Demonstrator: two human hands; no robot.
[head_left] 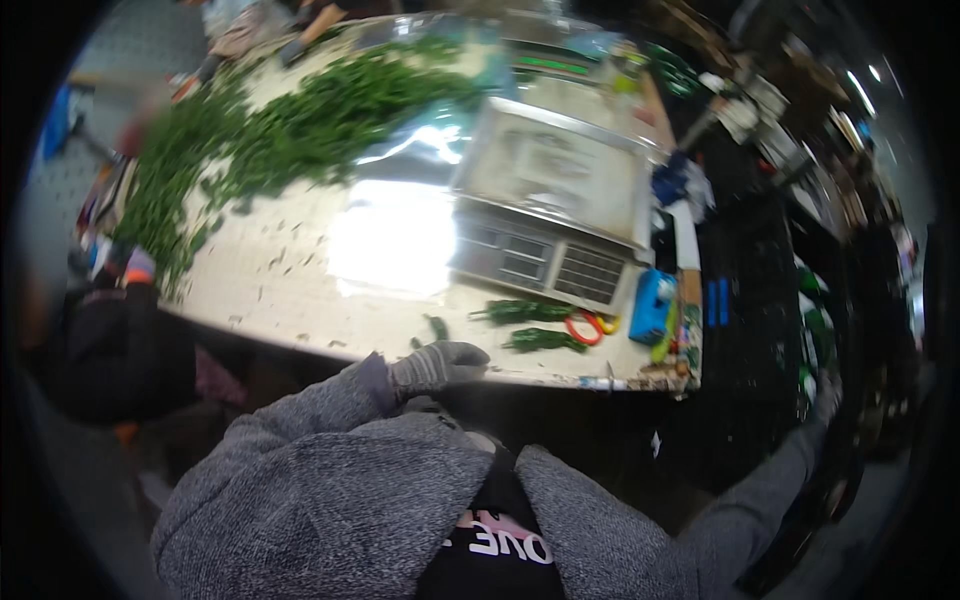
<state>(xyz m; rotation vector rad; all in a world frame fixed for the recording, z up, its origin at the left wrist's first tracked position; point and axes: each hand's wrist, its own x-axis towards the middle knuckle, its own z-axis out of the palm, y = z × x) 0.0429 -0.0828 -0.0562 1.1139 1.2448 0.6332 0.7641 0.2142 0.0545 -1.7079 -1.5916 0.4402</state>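
My left hand (440,366), in a grey knitted glove, rests at the table's near edge with its fingers together and curled. Nothing shows in it. Beside it lie small green pieces (437,326). To its right are two dark green bundles (545,340) that look like peppers or leafy vegetables, next to scissors (584,328) with red and yellow handles. Far to the right, my right arm stretches down to a black crate holding green and white packs (812,325). My right hand (828,396) is at its side, small and blurred, so its fingers cannot be made out.
A metal weighing scale (560,170) stands on the pale table (270,290). Leafy green stems (340,110) cover the far left. A blue dispenser (652,305) sits at the right edge. Other people work at the left, one with a dark sleeve (130,325), and at the far side.
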